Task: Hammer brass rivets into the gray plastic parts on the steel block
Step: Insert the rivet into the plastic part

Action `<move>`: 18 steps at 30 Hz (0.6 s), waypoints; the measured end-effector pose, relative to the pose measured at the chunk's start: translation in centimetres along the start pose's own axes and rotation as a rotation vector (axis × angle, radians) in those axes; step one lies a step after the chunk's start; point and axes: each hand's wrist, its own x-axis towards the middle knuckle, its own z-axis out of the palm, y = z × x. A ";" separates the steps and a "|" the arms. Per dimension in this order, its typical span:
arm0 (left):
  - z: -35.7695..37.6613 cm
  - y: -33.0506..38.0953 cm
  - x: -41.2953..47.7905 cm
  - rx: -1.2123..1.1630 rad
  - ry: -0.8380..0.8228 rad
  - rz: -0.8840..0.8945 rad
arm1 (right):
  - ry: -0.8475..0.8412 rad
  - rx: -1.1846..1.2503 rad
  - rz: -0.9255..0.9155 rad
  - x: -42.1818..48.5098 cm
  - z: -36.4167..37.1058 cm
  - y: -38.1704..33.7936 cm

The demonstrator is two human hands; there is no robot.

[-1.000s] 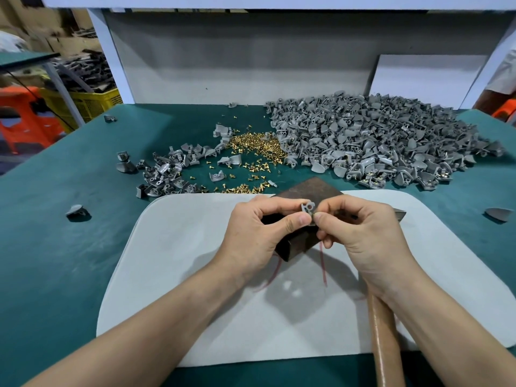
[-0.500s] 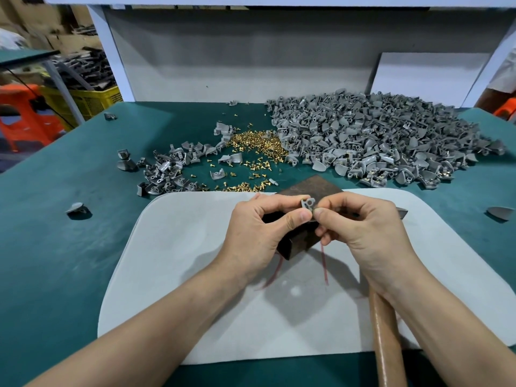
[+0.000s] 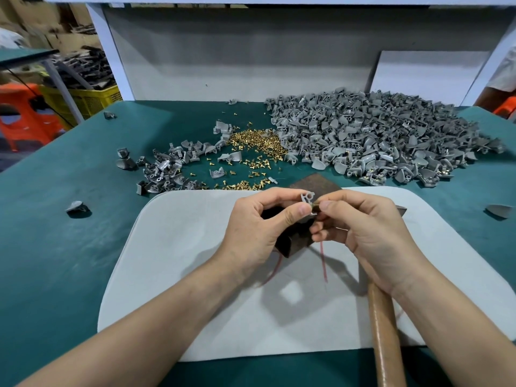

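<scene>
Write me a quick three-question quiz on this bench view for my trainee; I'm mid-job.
1. True or false: the big heap of gray parts lies to the right of the loose brass rivets.
2. What does the steel block stand on? A) the bare green table B) the white mat C) a yellow crate
3. Fill in: the left hand pinches one gray part, the right hand a brass rivet; the hammer handle lies under the ____ wrist.
Key: 1 true; 2 B; 3 right.
</scene>
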 end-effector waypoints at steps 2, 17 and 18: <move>-0.1 0.0 0.0 0.040 0.002 0.006 | 0.003 -0.020 -0.005 0.0 0.0 0.0; -0.5 -0.2 0.1 0.304 0.006 0.043 | 0.026 -0.190 -0.017 0.2 -0.4 0.0; -0.5 -0.1 0.2 0.342 0.012 0.051 | 0.027 -0.197 -0.017 0.2 -0.5 0.0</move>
